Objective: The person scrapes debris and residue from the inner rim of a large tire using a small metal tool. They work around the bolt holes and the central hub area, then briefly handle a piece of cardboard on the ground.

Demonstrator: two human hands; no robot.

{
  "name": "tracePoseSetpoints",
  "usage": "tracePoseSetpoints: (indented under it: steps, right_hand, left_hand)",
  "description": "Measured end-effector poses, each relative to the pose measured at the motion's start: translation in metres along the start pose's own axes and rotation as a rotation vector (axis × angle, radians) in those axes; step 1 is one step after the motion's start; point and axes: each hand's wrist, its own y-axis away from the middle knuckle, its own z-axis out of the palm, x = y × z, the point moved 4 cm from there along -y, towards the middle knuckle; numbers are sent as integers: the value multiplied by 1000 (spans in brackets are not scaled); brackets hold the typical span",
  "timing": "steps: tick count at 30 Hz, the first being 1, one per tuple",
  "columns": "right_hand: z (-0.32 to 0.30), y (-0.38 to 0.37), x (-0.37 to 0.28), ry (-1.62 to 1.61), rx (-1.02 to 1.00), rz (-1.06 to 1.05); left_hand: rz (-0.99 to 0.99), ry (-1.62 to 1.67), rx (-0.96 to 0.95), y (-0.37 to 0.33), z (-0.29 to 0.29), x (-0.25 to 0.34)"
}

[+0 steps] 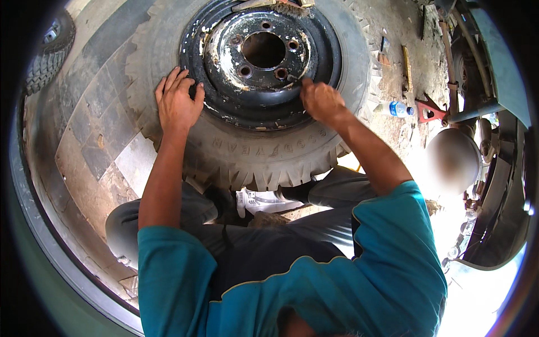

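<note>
A large tyre (247, 151) lies flat in front of me, mounted on a black steel rim (264, 104). The rim's paint is chipped to white and rust around the centre hole and the bolt holes. On the left sidewall, against the rim's edge, rests my left hand (179, 101), open with its fingers apart. My right hand (323, 102) is closed over the rim's lower right side. A short thin tip seems to stick out from it toward a bolt hole; what it holds is mostly hidden by the fingers.
Across the rim's far edge lie a brush (289, 9) and a flat wooden piece (254, 4). A water bottle (397, 109) and a red metal stand (429, 110) are on the floor at right, near a wooden stick (407, 67). Another wheel (51, 51) stands far left. Vehicle parts (494, 219) fill the right side.
</note>
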Motion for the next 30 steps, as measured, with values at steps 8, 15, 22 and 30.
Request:
tracePoseSetpoints:
  steps: [8,15,22,30]
  right_hand:
    - [5,-26,5,-49,-72,160]
    - [-4,-44,6,78,-78,165]
    - [-26,-50,0,181,-200,146]
    - [-24,-59,-4,285,-354,73]
  left_hand:
    - [-1,10,12,-1,-1,-1]
    - [-3,17,11,1,-1,-1]
    - [-6,34,34,2,-1,-2]
    - [-7,48,55,3,1,-4]
